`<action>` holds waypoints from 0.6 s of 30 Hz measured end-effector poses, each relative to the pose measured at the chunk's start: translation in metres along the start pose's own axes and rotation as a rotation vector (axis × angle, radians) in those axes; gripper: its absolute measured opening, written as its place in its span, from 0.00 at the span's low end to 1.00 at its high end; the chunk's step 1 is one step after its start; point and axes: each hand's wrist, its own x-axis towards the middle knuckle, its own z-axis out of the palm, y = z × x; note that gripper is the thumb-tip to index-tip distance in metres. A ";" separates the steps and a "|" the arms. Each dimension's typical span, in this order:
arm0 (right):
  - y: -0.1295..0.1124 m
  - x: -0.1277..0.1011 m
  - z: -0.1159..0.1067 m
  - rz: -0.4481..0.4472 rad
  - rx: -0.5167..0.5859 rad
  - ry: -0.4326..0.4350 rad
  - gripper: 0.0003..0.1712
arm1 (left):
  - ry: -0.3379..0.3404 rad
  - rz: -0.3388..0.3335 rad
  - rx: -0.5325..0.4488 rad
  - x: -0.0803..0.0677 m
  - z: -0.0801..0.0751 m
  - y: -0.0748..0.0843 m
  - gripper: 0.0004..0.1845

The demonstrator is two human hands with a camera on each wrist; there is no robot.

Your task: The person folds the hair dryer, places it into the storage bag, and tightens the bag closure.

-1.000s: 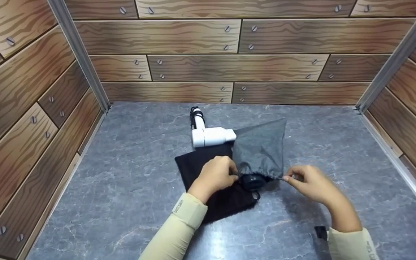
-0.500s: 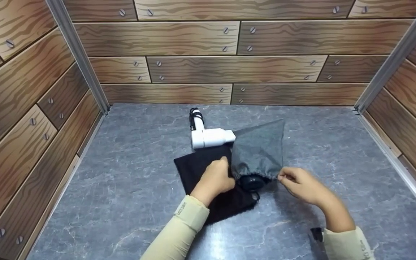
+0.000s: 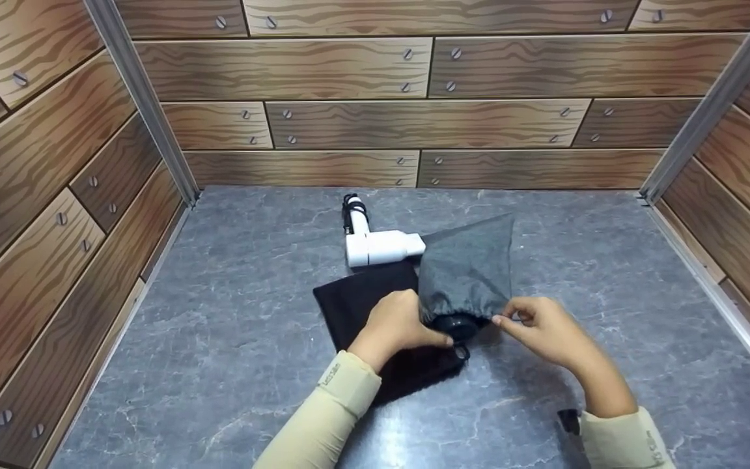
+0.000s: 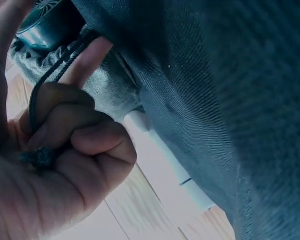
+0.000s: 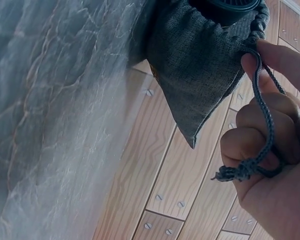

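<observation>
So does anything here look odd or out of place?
Only slightly: a dark round object pokes out of the gathered mouth of the grey drawstring pouch, so it is not fully closed, though both hands, left hand and right hand, grip its cords. Nothing looks spilled or damaged.

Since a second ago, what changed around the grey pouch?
The right hand drew in leftward toward the grey pouch mouth, keeping its grip on the drawstring. The left hand shifted slightly toward the mouth. Black pouch and white device stayed put.
</observation>
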 end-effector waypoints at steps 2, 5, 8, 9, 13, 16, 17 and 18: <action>-0.001 -0.001 -0.001 0.002 0.016 -0.002 0.12 | 0.016 -0.014 0.005 0.001 0.001 0.001 0.30; -0.003 -0.003 -0.003 0.016 0.044 -0.003 0.13 | 0.034 -0.033 0.025 0.003 0.003 0.002 0.36; -0.003 -0.004 -0.003 0.018 0.062 0.005 0.13 | 0.085 -0.040 0.042 0.004 0.005 0.004 0.37; -0.003 -0.004 -0.004 0.013 0.062 0.011 0.12 | 0.109 -0.044 0.050 0.004 0.005 0.005 0.37; -0.001 -0.005 -0.004 -0.008 0.051 0.025 0.11 | 0.215 -0.052 0.083 0.007 0.007 0.005 0.37; 0.001 -0.006 -0.004 -0.018 0.032 0.036 0.10 | 0.274 -0.076 0.117 0.010 0.009 0.005 0.36; 0.001 -0.007 -0.004 -0.022 0.024 0.039 0.11 | 0.294 -0.087 0.134 0.010 0.010 0.005 0.35; 0.001 -0.007 -0.005 -0.024 0.017 0.041 0.11 | 0.311 -0.096 0.149 0.011 0.010 0.004 0.35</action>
